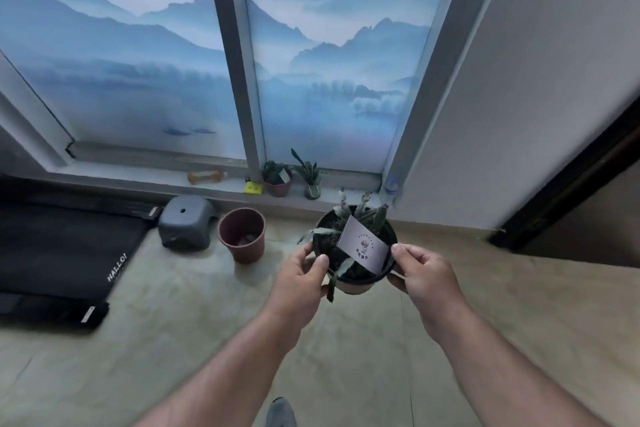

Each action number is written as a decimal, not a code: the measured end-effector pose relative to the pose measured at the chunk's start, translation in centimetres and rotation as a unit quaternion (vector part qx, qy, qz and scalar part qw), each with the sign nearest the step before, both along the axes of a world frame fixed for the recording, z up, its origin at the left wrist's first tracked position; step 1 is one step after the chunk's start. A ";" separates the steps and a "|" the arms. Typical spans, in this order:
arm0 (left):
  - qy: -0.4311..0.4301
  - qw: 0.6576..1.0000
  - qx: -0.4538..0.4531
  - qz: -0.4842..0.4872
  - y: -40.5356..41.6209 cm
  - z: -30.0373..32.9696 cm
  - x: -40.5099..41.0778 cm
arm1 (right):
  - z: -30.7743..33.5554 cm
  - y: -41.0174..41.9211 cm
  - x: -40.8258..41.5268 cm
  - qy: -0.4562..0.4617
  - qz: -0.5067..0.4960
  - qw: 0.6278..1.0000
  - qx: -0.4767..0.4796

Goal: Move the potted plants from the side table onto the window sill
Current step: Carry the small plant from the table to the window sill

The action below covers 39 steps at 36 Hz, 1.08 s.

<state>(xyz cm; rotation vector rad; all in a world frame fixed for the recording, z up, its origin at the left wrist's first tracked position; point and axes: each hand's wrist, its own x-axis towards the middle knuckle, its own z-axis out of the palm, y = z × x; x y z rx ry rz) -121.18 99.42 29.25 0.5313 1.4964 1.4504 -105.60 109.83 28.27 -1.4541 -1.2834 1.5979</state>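
Observation:
I hold a potted plant in a dark pot with both hands, in the air above the floor, in front of the window sill. My left hand grips the pot's left rim and my right hand grips its right rim. A grey label card stands in the soil among drooping green stems. On the sill stand two small plants: one in a reddish pot and one in a small green pot. The side table is out of view.
An empty brown pot stands on the floor near a grey plastic stool. A black mat lies at the left. On the sill are an orange bottle lying down and a yellow item. A wall rises at the right.

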 end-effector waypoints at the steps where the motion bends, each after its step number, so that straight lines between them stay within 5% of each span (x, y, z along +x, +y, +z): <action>1: -0.009 1.000 0.003 -0.003 1.9 -1.3 -1.7 | -1.0 2.5 -1.5 0.006 -0.002 1.000 -0.005; 39: -0.020 0.982 -0.186 -0.033 46.6 -14.3 -15.6 | -14.5 47.0 -14.7 -0.069 0.028 0.991 -0.109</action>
